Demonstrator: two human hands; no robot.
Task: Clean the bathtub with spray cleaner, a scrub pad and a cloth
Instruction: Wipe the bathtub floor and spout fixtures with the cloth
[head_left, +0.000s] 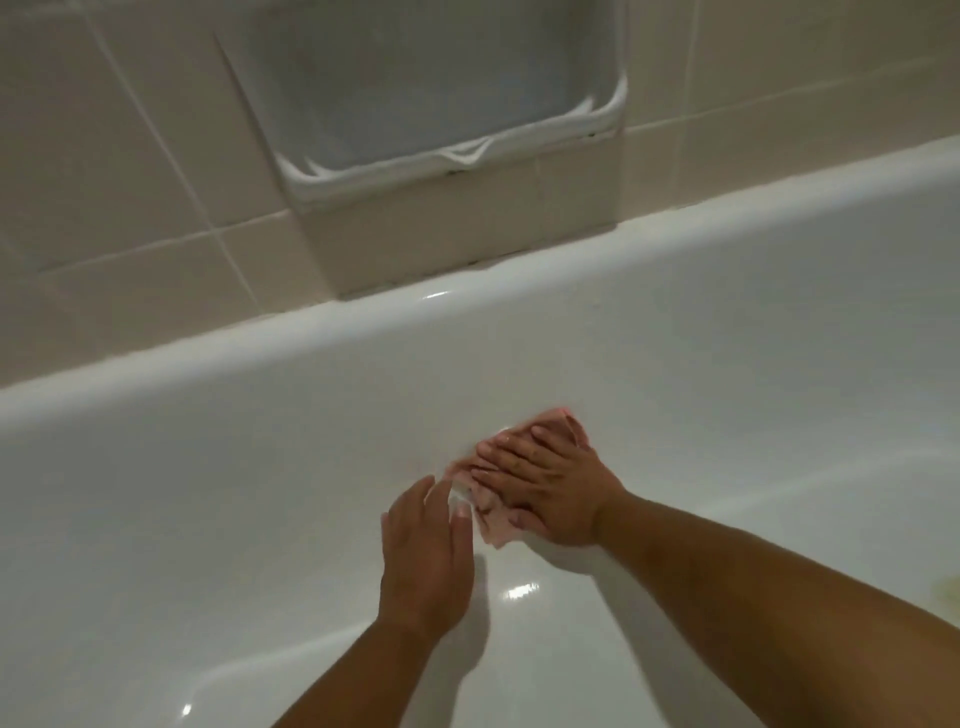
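Note:
A pink cloth lies flat against the far inner wall of the white bathtub. My right hand presses on it with straight, spread fingers and covers most of it. My left hand hovers just left of the cloth with straight fingers, its fingertips near the cloth's lower left edge; whether they touch it is unclear. No spray bottle or scrub pad is in view.
The tub's rounded far rim runs diagonally across the view. Above it rises a beige tiled wall with a recessed soap niche edged in white sealant. A faint yellowish mark shows at the right edge.

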